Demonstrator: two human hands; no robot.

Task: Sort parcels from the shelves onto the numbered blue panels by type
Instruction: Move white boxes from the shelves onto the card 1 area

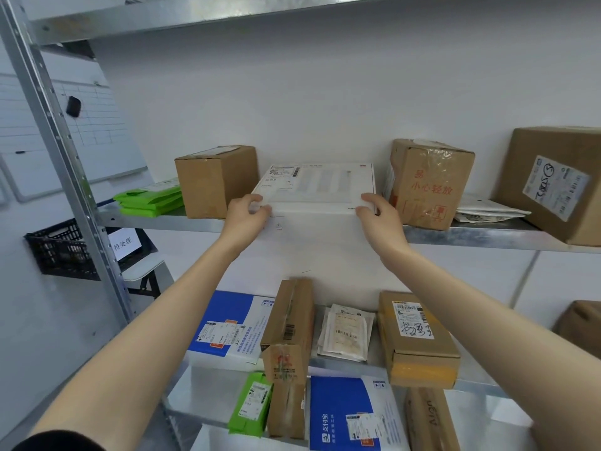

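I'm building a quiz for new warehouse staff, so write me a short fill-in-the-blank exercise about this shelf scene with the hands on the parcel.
1. The flat box gripped at its front corners by the left hand and right hand is ____ in colour.
2. The carton with red print stands on the box's ____ side.
3. The stacked mailers left of the plain brown carton are ____.

Missing words: white; right; green.
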